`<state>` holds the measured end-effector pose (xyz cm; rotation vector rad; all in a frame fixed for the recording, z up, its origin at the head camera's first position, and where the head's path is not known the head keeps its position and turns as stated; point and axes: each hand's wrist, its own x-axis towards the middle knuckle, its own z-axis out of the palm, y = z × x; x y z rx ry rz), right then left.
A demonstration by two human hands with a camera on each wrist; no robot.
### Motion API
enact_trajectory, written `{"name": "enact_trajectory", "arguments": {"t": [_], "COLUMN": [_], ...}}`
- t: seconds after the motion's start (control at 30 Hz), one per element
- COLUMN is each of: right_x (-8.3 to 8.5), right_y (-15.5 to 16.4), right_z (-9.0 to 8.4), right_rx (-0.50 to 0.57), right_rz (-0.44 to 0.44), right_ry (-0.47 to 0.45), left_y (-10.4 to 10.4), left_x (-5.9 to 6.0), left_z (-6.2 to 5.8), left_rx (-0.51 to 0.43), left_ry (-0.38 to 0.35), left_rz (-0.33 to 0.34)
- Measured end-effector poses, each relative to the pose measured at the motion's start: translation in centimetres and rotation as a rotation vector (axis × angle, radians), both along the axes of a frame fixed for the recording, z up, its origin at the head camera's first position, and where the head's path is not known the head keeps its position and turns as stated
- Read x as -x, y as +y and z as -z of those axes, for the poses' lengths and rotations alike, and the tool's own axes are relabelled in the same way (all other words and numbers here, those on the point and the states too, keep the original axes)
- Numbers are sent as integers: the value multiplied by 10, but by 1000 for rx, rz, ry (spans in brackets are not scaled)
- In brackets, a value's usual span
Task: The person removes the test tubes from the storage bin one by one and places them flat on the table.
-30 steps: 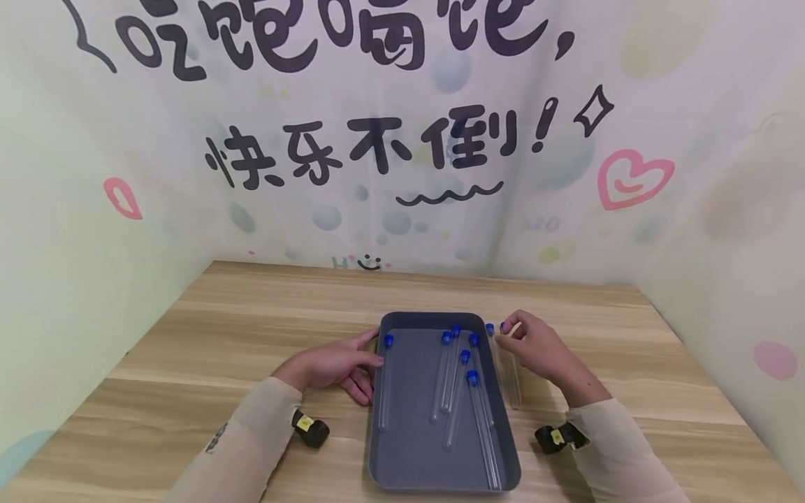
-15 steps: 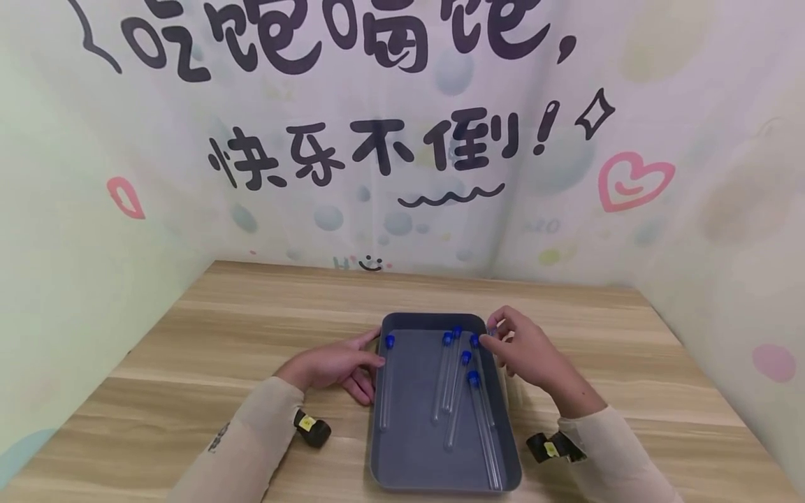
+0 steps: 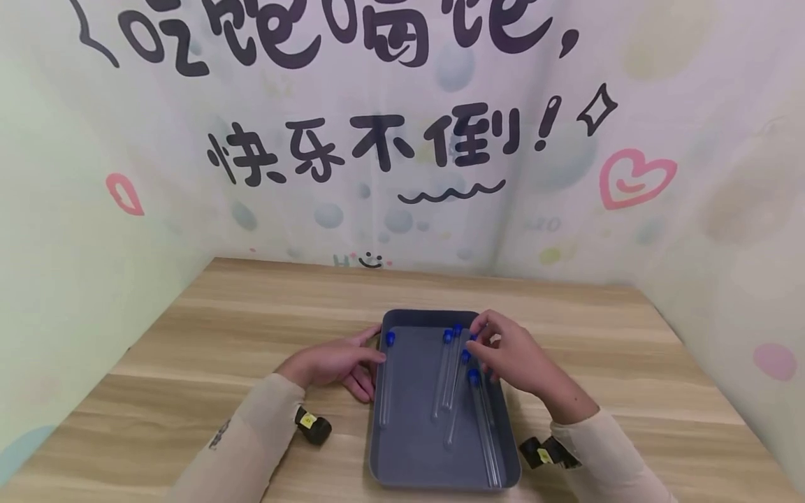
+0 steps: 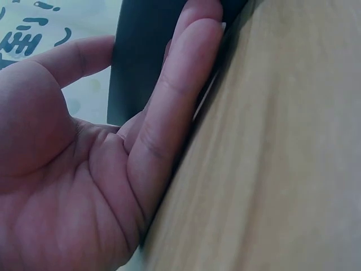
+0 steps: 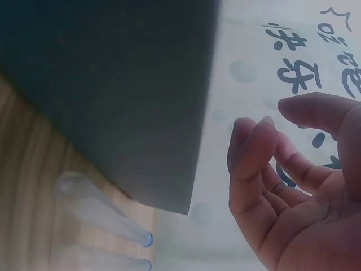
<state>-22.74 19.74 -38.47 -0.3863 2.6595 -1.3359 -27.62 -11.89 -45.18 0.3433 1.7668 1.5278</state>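
A dark grey tray [image 3: 434, 316] lies on the wooden table [image 3: 251, 328] and holds several clear test tubes with blue caps [image 3: 440, 381]; one tube [image 3: 385, 381] lies apart along the left wall. My left hand [image 3: 339, 363] rests against the tray's left side with straight fingers, as the left wrist view shows: left hand [image 4: 158, 141], tray wall [image 4: 141, 62]. My right hand [image 3: 509, 353] hovers over the tray's far right part, above the tube caps. In the right wrist view the right hand [image 5: 293, 186] has loosely curled fingers with nothing between them.
Two more capped tubes [image 5: 101, 217] lie on the wood just outside the tray [image 5: 113, 84]. Printed walls enclose the table on the left, back and right. Black wrist cameras [image 3: 312, 424] [image 3: 544, 453] sit at both cuffs.
My right hand has moved left, from beside the two tubes outside the tray to above the tray's far right part. The left hand has stayed on the tray's side.
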Motion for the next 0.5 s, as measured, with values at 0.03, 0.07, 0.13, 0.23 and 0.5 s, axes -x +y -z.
{"name": "enact_trajectory", "arguments": {"t": [0.03,0.07,0.13,0.23,0.5], "right_x": [0,-1,-2,-3,-3], "right_y": [-1,-2,-4,-7,-15], "right_z": [-1,-2,-3,-5,-16], "right_rx": [4,6,8,5,10], "right_rz": [-4,-7,-15,-30,-83], "right_ry": [-2,-4,-10,-15,6], "left_y": [0,0,1,1,1], "left_x": [0,0,1,1,1], "left_z": [-1,-2,-4,-5,-3], "left_rx": [4,8,11,16,0], "left_ry": [4,8,12,11,4], "left_rz": [-4,-6,-6,-5,-2]}}
